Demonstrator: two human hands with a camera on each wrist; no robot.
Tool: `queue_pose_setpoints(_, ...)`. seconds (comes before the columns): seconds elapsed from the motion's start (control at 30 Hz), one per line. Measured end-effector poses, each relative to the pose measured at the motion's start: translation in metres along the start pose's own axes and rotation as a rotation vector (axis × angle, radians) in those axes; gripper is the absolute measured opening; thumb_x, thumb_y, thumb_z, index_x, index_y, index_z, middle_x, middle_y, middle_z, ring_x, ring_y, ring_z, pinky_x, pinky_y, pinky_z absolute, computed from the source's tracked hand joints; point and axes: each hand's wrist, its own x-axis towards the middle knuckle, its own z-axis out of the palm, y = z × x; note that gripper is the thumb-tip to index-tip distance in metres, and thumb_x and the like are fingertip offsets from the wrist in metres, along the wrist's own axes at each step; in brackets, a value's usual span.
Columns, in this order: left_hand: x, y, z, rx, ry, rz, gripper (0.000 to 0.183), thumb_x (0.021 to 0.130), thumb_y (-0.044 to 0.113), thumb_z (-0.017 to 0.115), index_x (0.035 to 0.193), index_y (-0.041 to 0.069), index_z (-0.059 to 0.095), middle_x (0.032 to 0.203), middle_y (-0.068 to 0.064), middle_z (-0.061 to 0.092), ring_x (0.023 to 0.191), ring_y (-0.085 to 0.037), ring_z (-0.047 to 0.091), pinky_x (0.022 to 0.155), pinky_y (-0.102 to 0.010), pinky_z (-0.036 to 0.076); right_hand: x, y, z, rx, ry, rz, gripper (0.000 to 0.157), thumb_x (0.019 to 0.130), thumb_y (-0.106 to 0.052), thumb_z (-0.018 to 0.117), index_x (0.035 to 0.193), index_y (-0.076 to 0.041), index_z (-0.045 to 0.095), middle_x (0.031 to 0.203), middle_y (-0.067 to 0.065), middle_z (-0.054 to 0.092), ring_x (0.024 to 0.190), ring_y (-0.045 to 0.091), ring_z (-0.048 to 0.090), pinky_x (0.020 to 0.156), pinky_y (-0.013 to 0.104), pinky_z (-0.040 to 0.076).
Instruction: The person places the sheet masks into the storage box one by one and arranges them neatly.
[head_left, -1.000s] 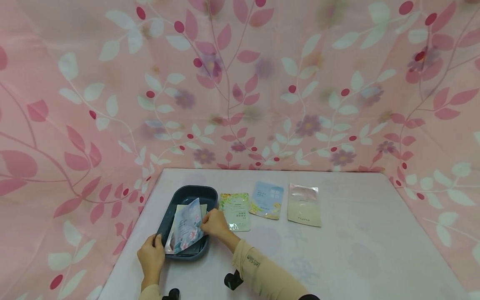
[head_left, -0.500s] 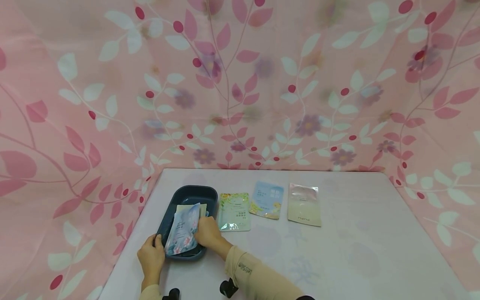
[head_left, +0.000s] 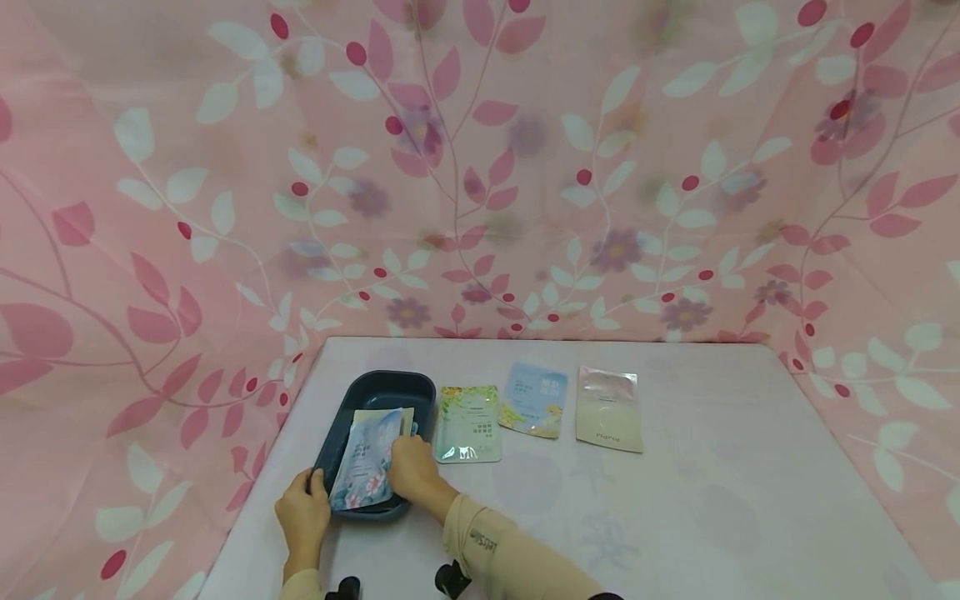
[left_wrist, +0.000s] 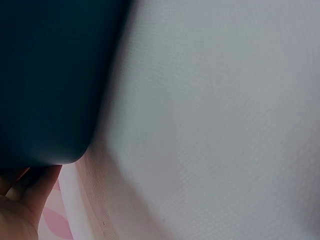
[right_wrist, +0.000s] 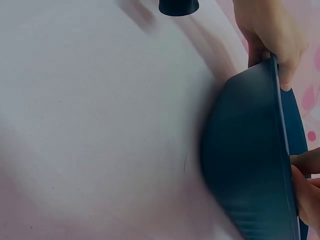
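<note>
A dark blue tray [head_left: 375, 387] stands at the left of the table. My left hand [head_left: 303, 510] grips its near left rim; in the right wrist view the left hand [right_wrist: 272, 32] has fingers and thumb on either side of that rim. Inside the tray lies a blue floral sheet mask packet [head_left: 367, 462], on top of other packets, of which a pale green-yellow one [head_left: 407, 419] peeks out. My right hand [head_left: 416, 468] reaches over the right rim, curled fingers pinching the floral packet's right edge; the fingertips are hidden in the head view.
Right of the tray lie a green packet [head_left: 468, 425], a light blue packet [head_left: 534, 400] and a silver-and-cream packet [head_left: 609, 410] in a row. The white table [head_left: 697, 500] ends at a pink floral backdrop [head_left: 480, 208].
My right hand has moved left and slightly down, further into the tray. The floral packet, tilted up before, now lies flatter on the pile. My left hand stays on the rim.
</note>
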Motion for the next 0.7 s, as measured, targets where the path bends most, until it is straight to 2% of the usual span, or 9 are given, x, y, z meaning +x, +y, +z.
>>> queue_pose_setpoints(0.17, -0.0004, 0.0004, -0.0011, -0.004, 0.0, 0.003, 0.024, 0.091, 0.004, 0.054, 0.101, -0.017, 0.061, 0.099, -0.038, 0.06, 0.094, -0.057, 0.055, 0.084, -0.06, 0.041, 0.0003, -0.0021, 0.0023, -0.05, -0.028, -0.012, 0.016, 0.073, -0.004, 0.069, 0.061, -0.008, 0.061, 0.06, 0.001, 0.06, 0.056, 0.013, 0.058, 0.05, 0.028, 0.045)
queue_pose_setpoints(0.4, -0.0006, -0.0001, -0.0008, -0.005, 0.002, 0.005, 0.024, 0.091, 0.004, 0.055, 0.1, -0.017, 0.061, 0.098, -0.038, 0.06, 0.094, -0.056, 0.055, 0.083, -0.06, 0.042, -0.0015, -0.0055, 0.0043, -0.118, -0.115, -0.04, 0.014, 0.079, -0.009, 0.069, 0.067, -0.008, 0.062, 0.062, 0.001, 0.058, 0.054, 0.011, 0.052, 0.049, 0.026, 0.042)
queue_pose_setpoints(0.57, -0.0007, -0.0001, -0.0009, 0.001, -0.005, 0.003, 0.024, 0.091, 0.003, 0.054, 0.1, -0.018, 0.061, 0.099, -0.038, 0.06, 0.094, -0.056, 0.056, 0.083, -0.06, 0.042, -0.0019, -0.0058, 0.0064, -0.095, -0.155, -0.024, 0.015, 0.078, -0.012, 0.07, 0.067, -0.008, 0.062, 0.06, -0.001, 0.055, 0.051, 0.01, 0.05, 0.045, 0.023, 0.039)
queue_pose_setpoints(0.7, -0.0004, 0.0003, -0.001, -0.001, -0.014, -0.006, 0.025, 0.091, 0.004, 0.053, 0.101, -0.018, 0.06, 0.1, -0.038, 0.06, 0.095, -0.056, 0.056, 0.084, -0.06, 0.042, -0.0016, -0.0059, 0.0072, -0.082, -0.15, -0.027, 0.013, 0.078, -0.013, 0.07, 0.068, -0.007, 0.063, 0.06, 0.0, 0.055, 0.05, 0.01, 0.049, 0.043, 0.022, 0.038)
